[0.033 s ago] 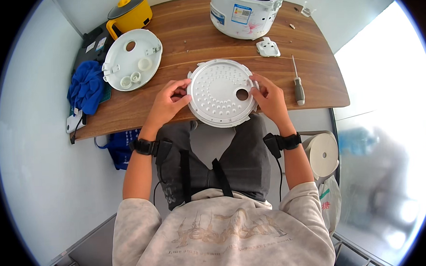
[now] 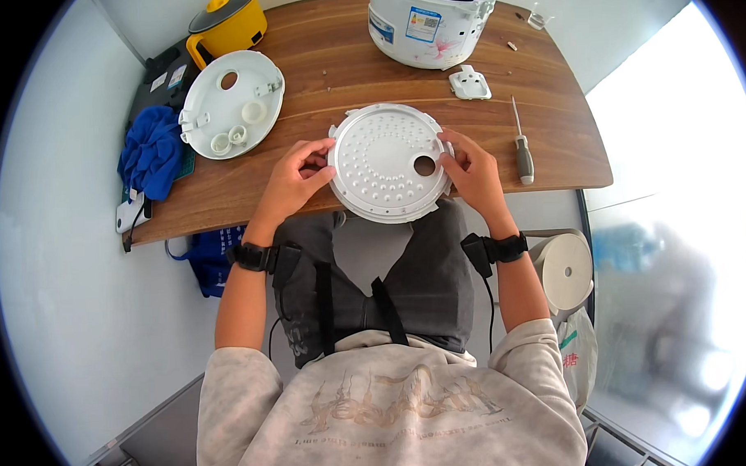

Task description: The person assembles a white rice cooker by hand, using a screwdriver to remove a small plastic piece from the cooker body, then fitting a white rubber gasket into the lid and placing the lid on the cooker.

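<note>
Between my hands is a round rice cooker inner lid (image 2: 379,163), pale grey with rows of small dimples, a rim with clips and one round hole at its right. My left hand (image 2: 295,178) pinches its left rim between thumb and fingers. On the opposite rim, next to the hole, my right hand (image 2: 472,168) grips it the same way. The lid overlaps the table's front edge, its near part above my lap. Further left lies a white outer lid (image 2: 212,103), inner side up, with small round white parts (image 2: 237,136) on it.
A white rice cooker body (image 2: 427,26) stands at the back, with a small white bracket (image 2: 470,83) before it. A screwdriver (image 2: 523,150) lies right. At the left are a yellow pot (image 2: 230,28) and a blue cloth (image 2: 151,150) on the wooden table (image 2: 335,86).
</note>
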